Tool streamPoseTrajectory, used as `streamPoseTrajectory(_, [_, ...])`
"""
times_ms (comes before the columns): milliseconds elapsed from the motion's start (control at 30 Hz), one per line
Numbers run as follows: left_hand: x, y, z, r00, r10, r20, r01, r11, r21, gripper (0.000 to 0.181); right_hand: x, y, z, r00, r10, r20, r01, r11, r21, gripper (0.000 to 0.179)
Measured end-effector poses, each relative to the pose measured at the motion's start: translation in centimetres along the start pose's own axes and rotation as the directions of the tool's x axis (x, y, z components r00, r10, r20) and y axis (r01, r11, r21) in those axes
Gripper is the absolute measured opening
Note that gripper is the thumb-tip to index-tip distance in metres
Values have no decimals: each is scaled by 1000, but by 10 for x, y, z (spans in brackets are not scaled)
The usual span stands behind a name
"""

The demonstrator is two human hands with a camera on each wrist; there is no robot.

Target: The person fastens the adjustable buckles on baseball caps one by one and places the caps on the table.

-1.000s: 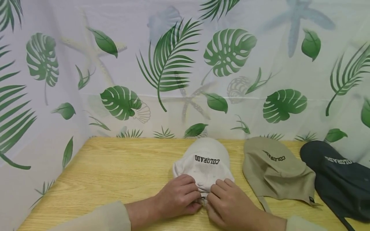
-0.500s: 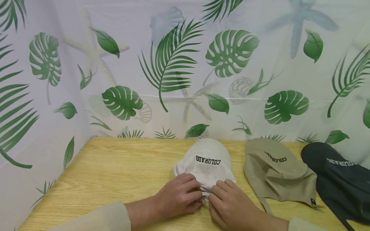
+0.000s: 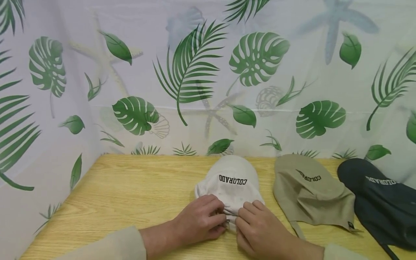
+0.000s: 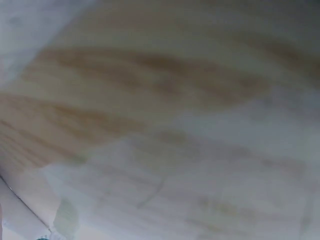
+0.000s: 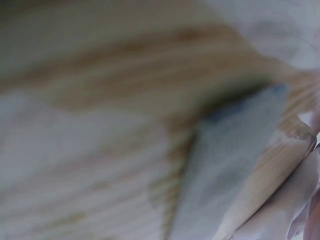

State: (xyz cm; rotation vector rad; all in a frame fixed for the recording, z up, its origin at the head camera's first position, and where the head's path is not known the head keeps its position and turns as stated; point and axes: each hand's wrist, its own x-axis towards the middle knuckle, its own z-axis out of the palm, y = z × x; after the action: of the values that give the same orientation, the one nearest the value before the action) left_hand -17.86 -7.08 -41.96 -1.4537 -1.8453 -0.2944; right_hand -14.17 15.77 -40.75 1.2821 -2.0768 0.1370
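Observation:
An off-white baseball cap (image 3: 232, 189) lies on the wooden table, its brim toward the back wall and its black COLORADO lettering upside down to me. At the cap's near edge my left hand (image 3: 203, 218) grips the fabric with curled fingers. Opposite it, my right hand (image 3: 261, 229) pinches the same edge from the right. A narrow gap between the hands shows bunched cloth; the fingertips and most of the strap are hidden. The left wrist view is mostly blurred tabletop (image 4: 125, 120). Part of a hand and pale cloth appear at the right border of the right wrist view.
A khaki cap (image 3: 312, 195) lies to the right, its strap hanging toward me. Beyond it, a dark navy cap (image 3: 383, 206) is partly cut off by the frame. Leaf-printed cloth (image 3: 195, 119) covers the walls behind and left of the table (image 3: 130, 195).
The gap between the hands has widened slightly, with the right hand shifting a little rightward. Both keep hold of the off-white cap, which stays in place.

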Motion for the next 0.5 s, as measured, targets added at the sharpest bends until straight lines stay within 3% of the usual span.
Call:
streamPoseTrajectory(267, [-1, 0, 0, 999, -24, 26, 24, 1000, -2, 18, 4, 0, -1, 997, -9, -70, 9, 1000, 4, 14])
streamPoseTrajectory(500, [-1, -1, -2, 999, -22, 44, 22, 1000, 1, 18, 2, 1, -1, 1000, -8, -26, 8, 1000, -4, 16])
